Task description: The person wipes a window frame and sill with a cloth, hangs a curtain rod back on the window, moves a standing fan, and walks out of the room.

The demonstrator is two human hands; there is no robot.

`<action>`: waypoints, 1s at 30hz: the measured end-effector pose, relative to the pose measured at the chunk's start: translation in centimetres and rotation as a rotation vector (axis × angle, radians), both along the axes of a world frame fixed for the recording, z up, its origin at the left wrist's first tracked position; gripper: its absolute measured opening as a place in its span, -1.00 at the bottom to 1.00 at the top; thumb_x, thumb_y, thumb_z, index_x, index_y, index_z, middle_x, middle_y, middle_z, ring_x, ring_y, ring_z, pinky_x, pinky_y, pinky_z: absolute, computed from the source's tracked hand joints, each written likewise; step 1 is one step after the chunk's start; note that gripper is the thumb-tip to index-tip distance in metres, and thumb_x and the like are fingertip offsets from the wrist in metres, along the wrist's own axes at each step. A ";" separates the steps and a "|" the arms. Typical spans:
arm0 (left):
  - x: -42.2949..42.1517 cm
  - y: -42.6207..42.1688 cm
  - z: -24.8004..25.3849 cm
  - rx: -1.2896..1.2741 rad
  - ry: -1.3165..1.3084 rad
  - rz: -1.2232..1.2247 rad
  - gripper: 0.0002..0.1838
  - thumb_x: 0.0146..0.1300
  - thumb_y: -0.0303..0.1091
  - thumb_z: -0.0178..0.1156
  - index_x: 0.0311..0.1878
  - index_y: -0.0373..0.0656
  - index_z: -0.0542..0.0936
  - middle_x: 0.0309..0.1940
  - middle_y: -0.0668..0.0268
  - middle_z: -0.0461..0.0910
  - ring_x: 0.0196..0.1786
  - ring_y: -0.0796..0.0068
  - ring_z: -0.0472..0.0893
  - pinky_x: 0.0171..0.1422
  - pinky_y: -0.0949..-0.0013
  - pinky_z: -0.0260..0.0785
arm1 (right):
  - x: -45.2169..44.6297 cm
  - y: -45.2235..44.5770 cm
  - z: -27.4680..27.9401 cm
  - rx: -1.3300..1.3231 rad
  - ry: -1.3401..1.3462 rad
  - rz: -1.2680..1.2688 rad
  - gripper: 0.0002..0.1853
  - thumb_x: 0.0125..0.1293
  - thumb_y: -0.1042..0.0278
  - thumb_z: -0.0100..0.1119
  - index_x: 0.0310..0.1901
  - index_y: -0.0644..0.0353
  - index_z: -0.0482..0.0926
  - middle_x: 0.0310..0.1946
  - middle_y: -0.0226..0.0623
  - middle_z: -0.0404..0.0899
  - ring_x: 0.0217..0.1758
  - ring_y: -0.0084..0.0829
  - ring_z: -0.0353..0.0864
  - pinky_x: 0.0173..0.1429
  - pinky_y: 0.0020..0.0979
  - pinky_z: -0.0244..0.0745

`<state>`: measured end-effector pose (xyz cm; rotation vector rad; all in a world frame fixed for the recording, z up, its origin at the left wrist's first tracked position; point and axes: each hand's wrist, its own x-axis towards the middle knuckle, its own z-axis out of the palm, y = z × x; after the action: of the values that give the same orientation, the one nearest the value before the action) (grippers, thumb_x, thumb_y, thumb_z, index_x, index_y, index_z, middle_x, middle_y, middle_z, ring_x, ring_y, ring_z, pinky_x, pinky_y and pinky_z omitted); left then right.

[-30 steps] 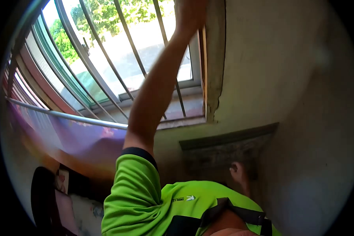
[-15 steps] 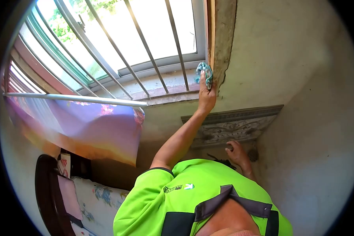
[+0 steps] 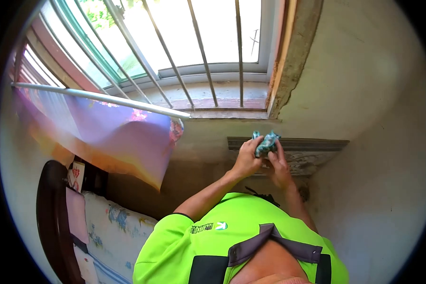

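Observation:
A crumpled teal and white patterned cloth (image 3: 268, 144) is held between both hands in front of the chest, just below the window sill. My left hand (image 3: 248, 158) has its fingers closed on the cloth's left side. On the other side, my right hand (image 3: 279, 169) grips it between thumb and fingers. Behind the hands, a grey carved ledge (image 3: 312, 145) runs along the wall.
A barred window (image 3: 213, 57) with a wood-edged frame (image 3: 283, 57) fills the upper left. Below it a white rod (image 3: 104, 98) carries a purple and orange curtain (image 3: 128, 130). At the lower left is a bed with a dark headboard (image 3: 52, 213) and a floral sheet (image 3: 113, 222).
My left hand has come down from the window frame with the cloth. My right hand has risen and now grips the cloth too. The view has shifted.

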<state>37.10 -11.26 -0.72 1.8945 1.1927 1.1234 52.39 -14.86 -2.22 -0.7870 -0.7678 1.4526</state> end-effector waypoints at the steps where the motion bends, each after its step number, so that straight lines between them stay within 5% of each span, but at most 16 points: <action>1: -0.4 -0.6 -0.2 -0.030 0.118 -0.022 -0.28 0.09 -0.38 0.30 0.38 -0.17 0.37 0.27 -0.05 0.41 0.37 -0.10 0.32 0.48 0.06 0.09 | -0.6 0.9 -0.4 -0.045 0.049 0.041 -0.50 0.45 0.36 0.16 0.36 0.15 0.29 0.13 -0.28 0.48 0.16 -0.50 0.48 0.15 -0.48 0.47; 4: -2.8 -1.8 1.5 -0.132 0.214 -0.072 -0.15 0.14 -0.30 0.32 0.50 -0.13 0.18 0.36 -0.04 0.34 0.43 -0.05 0.28 0.51 0.08 0.07 | -2.1 3.3 -1.2 -0.083 -0.021 0.079 -0.57 0.41 0.45 0.16 0.28 0.19 0.40 0.08 -0.37 0.54 0.07 -0.57 0.50 0.12 -0.50 0.45; 7: -6.6 -1.8 2.6 -0.157 -0.124 -0.117 -0.18 0.20 -0.24 0.33 0.50 -0.13 0.20 0.40 -0.01 0.31 0.48 0.05 0.26 0.53 0.17 0.09 | -3.8 5.0 1.9 0.140 -0.505 0.010 -0.61 0.34 0.60 0.13 0.20 0.23 0.48 -0.14 -0.47 0.55 -0.14 -0.66 0.48 0.00 -0.56 0.46; 10: -11.7 -1.3 2.5 -0.143 -0.029 0.099 -0.26 0.24 -0.25 0.33 0.46 -0.16 0.29 0.38 -0.01 0.36 0.48 0.14 0.30 0.53 0.25 0.11 | -5.6 6.2 5.6 0.124 -0.654 -0.043 -0.62 0.29 0.52 0.23 0.15 0.20 0.53 -0.16 -0.45 0.56 -0.14 -0.63 0.49 0.00 -0.49 0.48; 14: -18.0 0.5 2.0 -0.335 -0.572 0.257 -0.57 0.42 -0.42 0.14 0.32 -0.31 0.44 0.13 0.21 0.61 0.18 0.48 0.57 0.26 0.44 0.42 | -10.3 8.3 8.9 0.297 -0.885 -0.022 -0.57 0.26 0.45 0.30 0.17 0.21 0.52 -0.10 -0.37 0.59 -0.08 -0.54 0.52 0.06 -0.44 0.47; 15: -19.6 1.0 1.8 -0.307 -0.671 0.304 -0.63 0.41 -0.44 0.16 0.24 -0.33 0.49 0.03 0.22 0.64 0.00 0.62 0.59 0.04 0.53 0.49 | -12.7 8.6 10.7 0.365 -0.902 0.004 -0.55 0.25 0.42 0.31 0.18 0.21 0.51 -0.06 -0.30 0.60 -0.03 -0.49 0.54 0.10 -0.42 0.47; 18: -23.9 1.7 3.0 -0.017 -0.800 0.320 -0.63 0.43 -0.44 0.13 0.25 -0.32 0.46 -0.11 0.33 0.64 -0.13 0.71 0.58 -0.13 0.59 0.48 | -20.6 10.4 15.1 0.602 -0.855 0.047 -0.52 0.24 0.41 0.30 0.21 0.22 0.49 0.08 -0.09 0.60 0.11 -0.29 0.60 0.20 -0.34 0.46; 22: -31.7 2.1 5.8 -0.133 -0.792 0.467 -0.63 0.45 -0.39 0.11 0.26 -0.31 0.45 -0.12 0.34 0.62 -0.21 0.70 0.57 -0.22 0.59 0.48 | -31.0 14.2 19.6 0.827 -0.925 0.034 -0.47 0.27 0.41 0.23 0.29 0.22 0.42 0.11 0.13 0.54 0.13 0.05 0.58 0.20 -0.15 0.49; 24: -34.8 3.2 6.0 -0.106 -0.776 0.550 -0.65 0.47 -0.38 0.07 0.24 -0.29 0.45 -0.07 0.28 0.62 -0.19 0.61 0.62 -0.24 0.56 0.53 | -35.7 15.8 20.6 0.782 -1.077 0.035 -0.44 0.33 0.44 0.15 0.37 0.23 0.33 0.19 0.18 0.46 0.15 0.00 0.58 0.26 -0.15 0.47; 26: -36.4 3.9 5.4 -0.076 -0.802 0.588 -0.65 0.47 -0.33 0.11 0.22 -0.28 0.47 -0.08 0.27 0.62 -0.20 0.56 0.63 -0.24 0.55 0.53 | -40.2 18.9 17.6 0.876 -1.071 -0.099 -0.43 0.36 0.41 -0.01 0.40 0.23 0.26 0.14 0.36 0.44 0.17 0.23 0.52 0.32 -0.01 0.36; 30: -38.4 5.2 4.5 -0.135 -0.850 0.608 -0.64 0.46 -0.34 0.10 0.24 -0.28 0.45 -0.07 0.27 0.62 -0.19 0.53 0.63 -0.19 0.47 0.56 | -43.3 23.4 12.0 0.516 -1.397 0.362 -0.54 0.34 0.39 -0.04 0.27 0.28 0.43 0.06 0.29 0.53 0.21 0.22 0.47 0.33 -0.09 0.37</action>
<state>-1.30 -6.03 3.82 0.7588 1.2778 1.8452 9.08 8.50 9.79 -1.2426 -2.3118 0.7264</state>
